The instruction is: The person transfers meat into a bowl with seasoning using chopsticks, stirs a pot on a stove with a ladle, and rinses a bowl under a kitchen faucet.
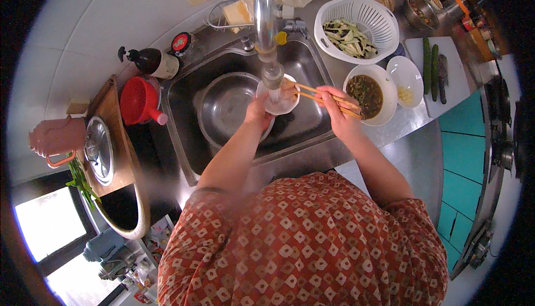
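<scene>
Over the sink, my left hand grips a small white bowl by its left rim. Water runs from the faucet into this bowl. Between the fingers of my right hand is a pair of wooden chopsticks, their tips at the bowl's right rim. Beneath my left hand a round metal basin rests in the stainless steel sink. Just right of my right hand stands a white bowl of dark sauce with chopped greens.
A white colander holds cut eggplant strips. Beyond the sauce sits a white dish with minced garlic. Cucumbers lie on a white cutting board. Left of the sink are a red ladle, a pump bottle and a pot lid.
</scene>
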`<state>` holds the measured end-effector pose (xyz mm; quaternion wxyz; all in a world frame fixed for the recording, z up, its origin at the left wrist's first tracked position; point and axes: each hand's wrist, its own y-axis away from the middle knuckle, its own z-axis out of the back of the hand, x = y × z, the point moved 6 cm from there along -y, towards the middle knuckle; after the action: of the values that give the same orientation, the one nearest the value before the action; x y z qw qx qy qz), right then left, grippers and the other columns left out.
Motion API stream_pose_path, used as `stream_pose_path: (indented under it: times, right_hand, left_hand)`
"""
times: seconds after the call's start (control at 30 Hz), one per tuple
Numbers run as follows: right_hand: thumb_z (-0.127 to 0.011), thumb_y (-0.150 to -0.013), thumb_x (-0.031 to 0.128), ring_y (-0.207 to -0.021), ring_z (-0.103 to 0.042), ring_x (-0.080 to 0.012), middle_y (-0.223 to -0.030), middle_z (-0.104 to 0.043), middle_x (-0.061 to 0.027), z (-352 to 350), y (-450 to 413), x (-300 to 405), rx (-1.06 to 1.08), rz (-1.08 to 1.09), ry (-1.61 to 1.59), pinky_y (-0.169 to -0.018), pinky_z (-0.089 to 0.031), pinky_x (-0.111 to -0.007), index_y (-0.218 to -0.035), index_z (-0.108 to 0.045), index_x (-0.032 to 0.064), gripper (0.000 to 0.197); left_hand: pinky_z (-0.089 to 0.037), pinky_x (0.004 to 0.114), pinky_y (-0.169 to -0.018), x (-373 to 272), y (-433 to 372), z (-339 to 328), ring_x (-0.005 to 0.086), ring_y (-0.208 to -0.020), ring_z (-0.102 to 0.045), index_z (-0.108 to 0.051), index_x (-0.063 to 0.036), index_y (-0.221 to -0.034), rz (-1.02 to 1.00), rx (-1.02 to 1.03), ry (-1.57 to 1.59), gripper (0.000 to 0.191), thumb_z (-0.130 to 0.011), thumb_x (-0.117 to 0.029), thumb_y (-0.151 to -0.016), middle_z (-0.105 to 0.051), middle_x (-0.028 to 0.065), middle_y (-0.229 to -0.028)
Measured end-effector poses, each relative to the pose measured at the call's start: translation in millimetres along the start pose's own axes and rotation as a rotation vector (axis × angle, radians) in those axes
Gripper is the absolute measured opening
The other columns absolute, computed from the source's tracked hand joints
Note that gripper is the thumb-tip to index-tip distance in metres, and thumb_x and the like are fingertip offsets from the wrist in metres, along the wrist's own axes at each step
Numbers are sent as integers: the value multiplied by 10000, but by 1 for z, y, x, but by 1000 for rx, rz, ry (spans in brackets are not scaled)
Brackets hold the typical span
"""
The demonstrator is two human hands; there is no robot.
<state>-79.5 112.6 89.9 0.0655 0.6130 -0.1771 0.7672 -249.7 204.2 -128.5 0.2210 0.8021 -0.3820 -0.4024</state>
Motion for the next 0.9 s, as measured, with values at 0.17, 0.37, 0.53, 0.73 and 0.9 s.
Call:
stream_pose_path:
  times: [0.17, 0.37, 0.53, 0.73, 0.9]
  right_hand:
    - [-586, -905, 80, -840, -645, -310, -944, -646, -178, -18, 6, 13, 231, 198, 303, -709, -515, -371, -1085, -596, -3, 199]
    - [-609, -877, 55, -852, -635, -341, -974, -630, -194, -26, 19, 12, 284, 222, 357, -738, -508, -370, -1069, -600, 4, 199]
    - [-590, -913, 65, -756, -636, -223, -874, -647, -144, -10, 7, 9, 65, 129, 226, -650, -487, -299, -1036, -627, 24, 135]
    - [-609, -914, 90, -674, -634, -174, -799, -655, -111, -2, -1, 13, -24, 108, 135, -603, -490, -266, -1018, -612, -30, 158]
    - [-558, -962, 208, -590, -606, -108, -693, -617, -46, 10, -42, 12, -184, -67, 23, -539, -485, -240, -906, -600, -20, 238]
  left_hand:
    - [-520, 522, -867, -6, 8, -11, 329, -1136, -559, -364, -154, -1380, -23, 1, -106, 441, -428, -314, -974, -507, 114, -1311]
    - [-531, 522, -849, -15, 25, -22, 331, -1154, -546, -367, -181, -1375, -39, 24, -87, 428, -442, -316, -976, -475, 105, -1344]
    - [-525, 501, -868, -18, 27, -15, 313, -1179, -531, -360, -190, -1385, -41, -63, -54, 445, -463, -331, -975, -473, 95, -1347]
    - [-528, 487, -844, -24, 37, -31, 312, -1153, -544, -361, -179, -1387, -39, -32, -30, 426, -428, -327, -993, -471, 97, -1348]
    - [-514, 498, -868, -28, 42, -31, 317, -1168, -528, -356, -172, -1388, -54, -26, -42, 428, -426, -317, -992, -471, 113, -1342]
